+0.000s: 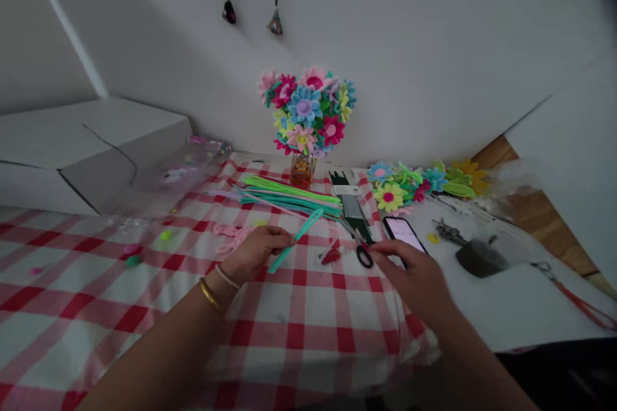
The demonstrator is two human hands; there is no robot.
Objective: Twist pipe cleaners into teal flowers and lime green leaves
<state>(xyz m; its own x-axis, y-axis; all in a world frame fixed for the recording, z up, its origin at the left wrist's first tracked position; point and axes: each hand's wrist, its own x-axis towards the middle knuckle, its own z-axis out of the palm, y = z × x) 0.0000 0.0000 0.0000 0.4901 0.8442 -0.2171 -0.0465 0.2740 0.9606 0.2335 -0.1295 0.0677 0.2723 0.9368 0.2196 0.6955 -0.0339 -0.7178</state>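
My left hand (263,247) pinches a teal pipe cleaner (307,226), bent double with its loop pointing up and to the right. Over at the right, my right hand (409,273) has its fingertips closed on one handle of a pair of scissors (365,257). The scissors' blades point away toward the back, close to the green-and-grey pack. Between the hands lies a small red-and-clear item (331,254) whose kind I cannot make out. A pink pipe-cleaner shape (230,237) rests just behind my left wrist. Behind the hands is a bundle of green and teal pipe cleaners (289,196).
A glass vase (302,170) of fuzzy flowers (306,109) stands by the wall. More flowers (390,196), a phone (405,233) and a dark round container (479,259) occupy the right side. At left are a white box (91,141), a clear plastic bag (178,170) and small pompoms (134,261).
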